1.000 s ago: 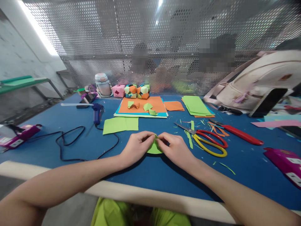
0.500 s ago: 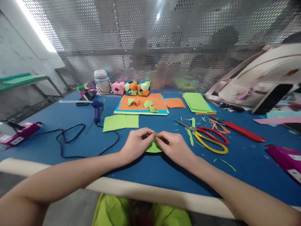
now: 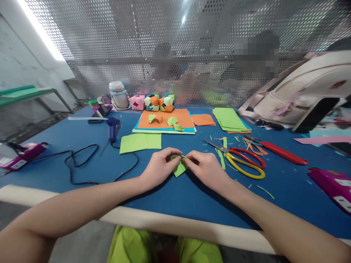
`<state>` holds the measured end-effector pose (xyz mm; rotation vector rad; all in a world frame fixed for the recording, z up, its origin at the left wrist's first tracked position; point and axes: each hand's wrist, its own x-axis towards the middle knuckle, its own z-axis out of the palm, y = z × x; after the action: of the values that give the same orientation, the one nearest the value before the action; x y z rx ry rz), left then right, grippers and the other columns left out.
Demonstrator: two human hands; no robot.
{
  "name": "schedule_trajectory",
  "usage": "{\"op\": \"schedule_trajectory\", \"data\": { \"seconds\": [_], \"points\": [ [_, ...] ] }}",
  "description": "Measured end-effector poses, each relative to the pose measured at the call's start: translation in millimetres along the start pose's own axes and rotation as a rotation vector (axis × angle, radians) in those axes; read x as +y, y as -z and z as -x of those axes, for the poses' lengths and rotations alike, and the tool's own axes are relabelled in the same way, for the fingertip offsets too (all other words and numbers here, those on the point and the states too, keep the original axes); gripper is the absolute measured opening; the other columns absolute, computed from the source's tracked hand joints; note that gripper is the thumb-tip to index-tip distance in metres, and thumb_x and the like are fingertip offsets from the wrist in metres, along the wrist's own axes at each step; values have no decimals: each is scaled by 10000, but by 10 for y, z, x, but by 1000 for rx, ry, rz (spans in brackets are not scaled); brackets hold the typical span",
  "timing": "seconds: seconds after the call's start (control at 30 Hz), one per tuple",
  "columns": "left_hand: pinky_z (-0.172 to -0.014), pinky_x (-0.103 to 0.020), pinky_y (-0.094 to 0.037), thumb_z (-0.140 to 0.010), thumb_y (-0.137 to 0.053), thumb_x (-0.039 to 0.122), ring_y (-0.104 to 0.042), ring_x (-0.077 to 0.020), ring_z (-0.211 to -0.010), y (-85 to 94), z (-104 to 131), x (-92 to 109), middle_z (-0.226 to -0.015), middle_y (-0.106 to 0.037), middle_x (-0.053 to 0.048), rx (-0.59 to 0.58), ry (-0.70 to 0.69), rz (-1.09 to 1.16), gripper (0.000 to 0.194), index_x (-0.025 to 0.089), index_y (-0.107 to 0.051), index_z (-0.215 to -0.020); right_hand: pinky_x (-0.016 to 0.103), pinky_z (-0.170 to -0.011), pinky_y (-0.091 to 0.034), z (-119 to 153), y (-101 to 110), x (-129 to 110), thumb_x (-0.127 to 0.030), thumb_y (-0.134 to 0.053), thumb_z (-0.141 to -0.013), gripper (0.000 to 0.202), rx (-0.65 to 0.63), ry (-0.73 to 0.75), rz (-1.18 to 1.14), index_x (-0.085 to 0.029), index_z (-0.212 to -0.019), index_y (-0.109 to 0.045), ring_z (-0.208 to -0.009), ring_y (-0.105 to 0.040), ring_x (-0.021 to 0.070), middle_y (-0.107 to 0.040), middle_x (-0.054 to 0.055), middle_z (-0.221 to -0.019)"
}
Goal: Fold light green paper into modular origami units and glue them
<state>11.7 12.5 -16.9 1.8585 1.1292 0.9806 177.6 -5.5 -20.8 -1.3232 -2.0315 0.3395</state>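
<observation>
Between my hands is a small piece of green paper [image 3: 180, 169], tilted, with one corner pointing toward me. My left hand [image 3: 161, 166] pinches its left side between thumb and fingers. On the other side my right hand [image 3: 205, 166] is closed on the paper's upper right edge. The fingertips cover the upper part, so any fold there is hidden. Just beyond the left hand lies a larger green sheet [image 3: 140, 142]. Right of my right hand rest scissors [image 3: 244, 157] with red and yellow handles, among thin paper scraps [image 3: 221, 157].
Orange paper [image 3: 164, 114] with folded pieces lies ahead, before colourful paper cubes [image 3: 159, 103]. A blue glue gun [image 3: 112, 129] trails a black cord at left. Red-handled pliers [image 3: 285, 152], a green paper stack [image 3: 229, 119], a purple power strip [image 3: 333, 186] and a backpack [image 3: 304, 86] are at right.
The green paper has turned between my fingers: its lower edge was rounded and wide, and now a corner points down. Both hands stay in nearly the same place, the right slightly farther right.
</observation>
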Motion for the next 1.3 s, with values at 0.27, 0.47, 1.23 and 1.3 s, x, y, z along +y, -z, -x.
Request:
{"op": "schedule_trajectory", "data": {
  "seconds": [0.27,0.47,1.23,1.3],
  "points": [
    [-589,-228,-425,-808,-488,245,-551,-118,-652,27,-4,3,-909,-696,-36,93,18,-67,219,155,-669,-892,222,-532,-364,-16,6,-50,-249,-556,-798,101,25,-69,-100,-179,-764,-622,-515,-493,112,-590,-19,-584],
    [-723,-240,-467,-797,-522,253,-609,-152,-836,1,-1,-45,-987,-684,-49,-7,-1,-7,227,155,-629,-972,224,-524,-344,-9,-6,-1,-235,-472,-838,205,-3,-86,-130,-178,-697,-610,-504,-471,109,-545,-25,-533],
    [-713,-214,-438,-834,-487,340,-582,-152,-786,2,-39,-38,-834,-692,-31,-59,9,44,299,129,-698,-842,236,-580,-410,-21,4,-22,-340,-484,-824,225,25,-167,-335,-180,-746,-622,-616,-522,130,-603,-3,-664],
    [-707,-216,-436,-832,-484,334,-581,-152,-780,2,-30,-36,-826,-689,-30,-61,12,42,294,130,-697,-835,241,-594,-414,-29,4,-21,-340,-488,-821,225,31,-174,-353,-181,-740,-624,-632,-528,134,-606,-1,-672]
  ]
}}
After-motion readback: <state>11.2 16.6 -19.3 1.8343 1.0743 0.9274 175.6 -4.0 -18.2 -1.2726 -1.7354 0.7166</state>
